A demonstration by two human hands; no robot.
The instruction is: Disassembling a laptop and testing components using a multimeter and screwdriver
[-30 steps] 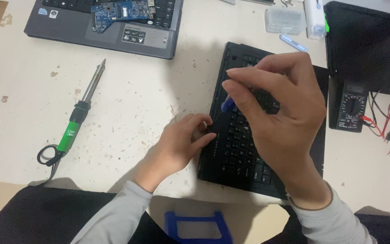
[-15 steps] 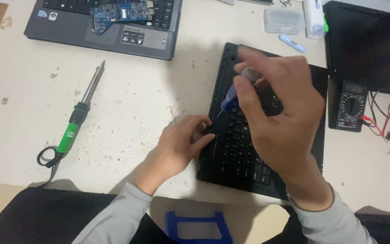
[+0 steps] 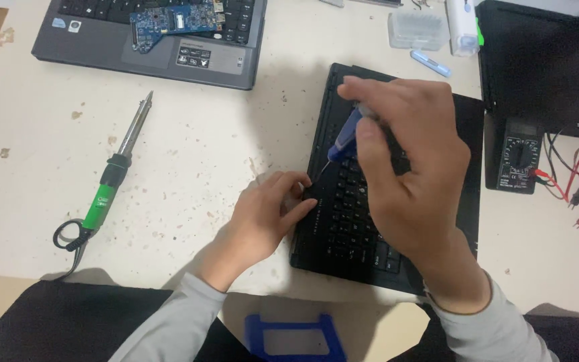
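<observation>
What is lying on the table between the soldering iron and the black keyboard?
In the head view, only the left hand lies between the soldering iron and the keyboard; otherwise the table there is bare, just stained.

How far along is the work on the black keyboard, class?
Done: the black laptop keyboard lies loose on the white table. In hand: the right hand holds a blue-handled screwdriver with its tip at the left edge, where the left hand presses. Left: the keys look in place; nothing is lifted off.
</observation>
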